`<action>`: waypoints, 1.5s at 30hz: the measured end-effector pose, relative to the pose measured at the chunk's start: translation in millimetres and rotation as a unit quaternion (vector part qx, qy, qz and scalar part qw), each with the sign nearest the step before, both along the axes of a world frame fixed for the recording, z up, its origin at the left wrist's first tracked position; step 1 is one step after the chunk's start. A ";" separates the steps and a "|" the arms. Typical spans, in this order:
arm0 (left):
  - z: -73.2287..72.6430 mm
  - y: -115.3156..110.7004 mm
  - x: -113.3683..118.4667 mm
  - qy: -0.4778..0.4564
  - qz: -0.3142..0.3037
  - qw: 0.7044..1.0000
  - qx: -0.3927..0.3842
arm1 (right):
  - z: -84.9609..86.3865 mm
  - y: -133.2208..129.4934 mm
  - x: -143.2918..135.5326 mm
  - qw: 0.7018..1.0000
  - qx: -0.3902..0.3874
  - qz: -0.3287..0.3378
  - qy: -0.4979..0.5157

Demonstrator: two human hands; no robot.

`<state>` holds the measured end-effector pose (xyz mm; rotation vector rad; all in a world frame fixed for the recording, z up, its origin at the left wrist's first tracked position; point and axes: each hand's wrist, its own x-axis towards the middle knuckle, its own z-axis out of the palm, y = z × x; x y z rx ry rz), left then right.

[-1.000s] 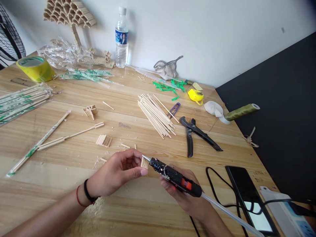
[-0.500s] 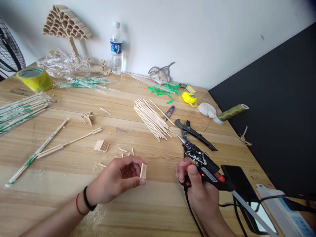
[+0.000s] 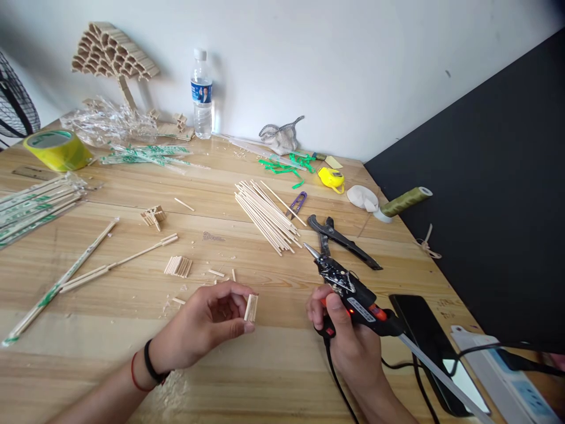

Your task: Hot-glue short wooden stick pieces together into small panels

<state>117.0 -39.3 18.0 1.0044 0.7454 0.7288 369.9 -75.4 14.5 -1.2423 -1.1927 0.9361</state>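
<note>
The left hand (image 3: 220,318) has its thumb and fingers clamped on a small block of short wooden sticks (image 3: 251,308), held above the near part of the table (image 3: 273,365). The right hand (image 3: 348,330) is closed round the black glue gun (image 3: 348,285), its metal tip pointing up and left, near the black cutters (image 3: 342,238). Bare, smooth wood grain lies between the hands. Beyond it, thin round sticks (image 3: 267,218) fan out in a loose pile; the dark phone (image 3: 435,347) crowds the right side.

Wooden table (image 3: 273,377); sticks (image 3: 267,218), bottle (image 3: 202,97), phone (image 3: 435,353), tape (image 3: 57,150)
</note>
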 end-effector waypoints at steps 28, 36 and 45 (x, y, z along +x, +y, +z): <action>-4.1 10.1 -5.9 -0.120 0.023 0.991 -0.057 | 10.2 -3.0 -0.9 0.945 -0.039 0.241 -0.219; -6.0 9.5 -5.7 -0.118 0.019 0.991 -0.062 | 4.0 -10.0 -2.4 0.954 -0.128 0.218 -0.161; -3.5 9.6 -4.9 -0.128 0.015 0.990 -0.055 | 3.7 -0.3 -5.9 0.953 -0.109 0.247 -0.136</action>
